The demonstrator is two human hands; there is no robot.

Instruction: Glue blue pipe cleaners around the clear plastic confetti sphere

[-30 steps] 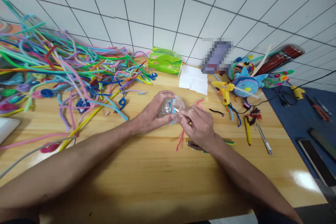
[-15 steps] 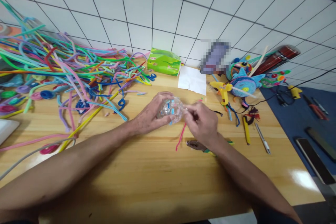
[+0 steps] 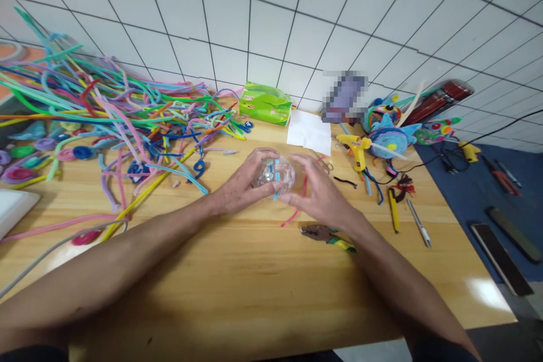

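Observation:
A round, clear plastic piece (image 3: 285, 172), like part of a bottle, has small blue patches on it and sits between my two hands. My left hand (image 3: 246, 184) grips its left side, with the thumb across the near edge and the fingers over the far side. Curved around the right side is my right hand (image 3: 320, 189), its thumb low and its fingers at the top; a little blur covers this edge. A pink-red pipe cleaner (image 3: 291, 219) lies on the table under the right hand. Near my right wrist rest pliers (image 3: 318, 232) with green and yellow handles.
Many pipe cleaners (image 3: 127, 107) heap up at the left. A green tissue pack (image 3: 265, 104) and white paper (image 3: 309, 131) lie by the tiled wall. To the right are a yellow glue gun (image 3: 358, 150), a blue fish-shaped craft (image 3: 390, 141) and a cutter knife (image 3: 419, 225).
My right hand has gone from a pinch at the plastic piece's right edge to an opened-out curl around that side. More of the pliers shows. The left hand keeps its grip.

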